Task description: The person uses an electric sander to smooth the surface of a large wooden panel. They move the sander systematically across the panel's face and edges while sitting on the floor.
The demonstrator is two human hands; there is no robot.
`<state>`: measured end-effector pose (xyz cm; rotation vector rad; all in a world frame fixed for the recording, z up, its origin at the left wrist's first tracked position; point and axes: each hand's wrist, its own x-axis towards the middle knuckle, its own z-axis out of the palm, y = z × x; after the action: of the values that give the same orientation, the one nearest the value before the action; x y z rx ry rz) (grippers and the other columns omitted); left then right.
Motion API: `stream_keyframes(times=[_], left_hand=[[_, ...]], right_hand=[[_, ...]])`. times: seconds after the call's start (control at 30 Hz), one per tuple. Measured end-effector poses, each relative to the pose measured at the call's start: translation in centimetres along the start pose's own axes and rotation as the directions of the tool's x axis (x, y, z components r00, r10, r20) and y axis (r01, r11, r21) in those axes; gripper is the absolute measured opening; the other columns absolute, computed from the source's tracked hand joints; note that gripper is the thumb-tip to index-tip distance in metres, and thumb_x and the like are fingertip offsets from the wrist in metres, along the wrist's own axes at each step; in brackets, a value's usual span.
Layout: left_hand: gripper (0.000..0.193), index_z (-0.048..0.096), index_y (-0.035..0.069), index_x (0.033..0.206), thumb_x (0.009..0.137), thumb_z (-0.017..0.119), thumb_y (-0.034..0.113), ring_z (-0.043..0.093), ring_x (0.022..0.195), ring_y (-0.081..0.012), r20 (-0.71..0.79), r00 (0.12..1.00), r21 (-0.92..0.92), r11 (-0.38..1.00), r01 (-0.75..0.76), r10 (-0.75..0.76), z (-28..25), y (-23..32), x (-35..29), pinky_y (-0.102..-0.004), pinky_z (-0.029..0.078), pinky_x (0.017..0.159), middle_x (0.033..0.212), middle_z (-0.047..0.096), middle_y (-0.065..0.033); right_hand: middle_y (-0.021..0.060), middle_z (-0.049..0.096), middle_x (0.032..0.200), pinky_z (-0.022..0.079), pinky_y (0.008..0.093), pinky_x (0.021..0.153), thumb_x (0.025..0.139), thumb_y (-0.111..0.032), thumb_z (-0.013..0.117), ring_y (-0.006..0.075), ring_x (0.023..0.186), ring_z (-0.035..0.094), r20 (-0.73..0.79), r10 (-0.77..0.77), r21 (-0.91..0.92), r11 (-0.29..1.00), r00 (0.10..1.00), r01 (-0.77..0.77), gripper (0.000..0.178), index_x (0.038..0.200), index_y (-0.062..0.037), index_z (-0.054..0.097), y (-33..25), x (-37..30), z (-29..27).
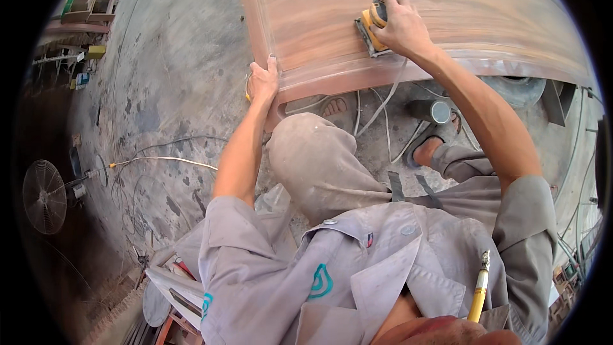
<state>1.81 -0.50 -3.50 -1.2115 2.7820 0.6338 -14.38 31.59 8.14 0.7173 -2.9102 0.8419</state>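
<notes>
A large reddish-brown wooden panel (319, 32) with a raised frame lies across the far side, in front of my knees. On its face, right of the middle, rests a yellow and black electric sander (367, 32). My right hand (403, 24) is closed over the sander's top, and a pale cord runs down from it. At the panel's near left corner, my left hand (263, 82) grips the frame's edge with the thumb up on top; its other fingers are partly hidden. A small yellow-orange bit shows beside that hand, too small to make out.
Pale cords (387, 121) hang and loop below the panel, near my feet. A grey cylindrical container (429, 111) sits by my sandalled foot. A round fan (45, 197) stands at the left, with wooden shelving (92, 3) farther off. Another cable (166, 158) crosses the stained concrete floor.
</notes>
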Motion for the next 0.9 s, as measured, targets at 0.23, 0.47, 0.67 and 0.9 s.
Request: stream_keyframes(times=[0.23, 0.47, 0.67, 0.9], left_hand=[[0.079, 0.05, -0.006, 0.127, 0.098, 0.041, 0.067, 0.064, 0.113, -0.0497, 0.018, 0.997, 0.004, 0.998, 0.07, -0.071, -0.6, 0.0, -0.3, -0.0555, 0.049, 0.097, 0.116, 0.066, -0.0357], [0.076, 0.048, -0.006, 0.126, 0.1, 0.041, 0.065, 0.064, 0.112, -0.0504, 0.013, 0.997, 0.025, 0.996, 0.081, -0.081, -0.1, 1.1, -0.8, -0.0564, 0.049, 0.096, 0.117, 0.066, -0.0355], [0.078, 0.048, -0.008, 0.126, 0.1, 0.04, 0.065, 0.064, 0.112, -0.051, -0.006, 0.998, 0.016, 0.998, 0.063, -0.062, 0.0, 0.8, -0.4, -0.0565, 0.049, 0.096, 0.117, 0.065, -0.0357], [0.078, 0.049, -0.009, 0.124, 0.1, 0.042, 0.065, 0.064, 0.111, -0.0516, -0.014, 0.999, 0.024, 0.999, 0.049, -0.048, -0.9, 1.0, -1.0, -0.0558, 0.049, 0.096, 0.117, 0.065, -0.0371]], right_hand=[[0.0262, 0.056, 0.123, 0.051, 0.0489, 0.097, 0.08, -0.023, 0.074, 0.046, 0.111, 0.061, 0.129, 0.05, -0.103, 0.994, 0.99, -0.037, 0.061, 0.133, -0.0081, 0.049, 7.6, 1.6, -5.2], [0.0272, 0.06, 0.119, 0.052, 0.0494, 0.095, 0.081, -0.031, 0.074, 0.0444, 0.107, 0.064, -0.091, 0.204, -0.232, 0.947, 0.975, -0.22, 0.06, 0.132, -0.0091, 0.053, 18.0, 0.4, -10.5], [0.0255, 0.059, 0.122, 0.052, 0.0496, 0.095, 0.081, -0.031, 0.074, 0.0433, 0.111, 0.063, -0.05, 0.163, -0.208, 0.963, 0.985, -0.17, 0.058, 0.131, -0.0104, 0.054, 11.4, -1.3, -7.2], [0.0222, 0.059, 0.122, 0.051, 0.0476, 0.096, 0.081, -0.03, 0.077, 0.042, 0.11, 0.063, -0.097, 0.142, -0.186, 0.97, 0.985, -0.158, 0.058, 0.131, -0.0117, 0.055, 10.6, -1.7, -6.9]])
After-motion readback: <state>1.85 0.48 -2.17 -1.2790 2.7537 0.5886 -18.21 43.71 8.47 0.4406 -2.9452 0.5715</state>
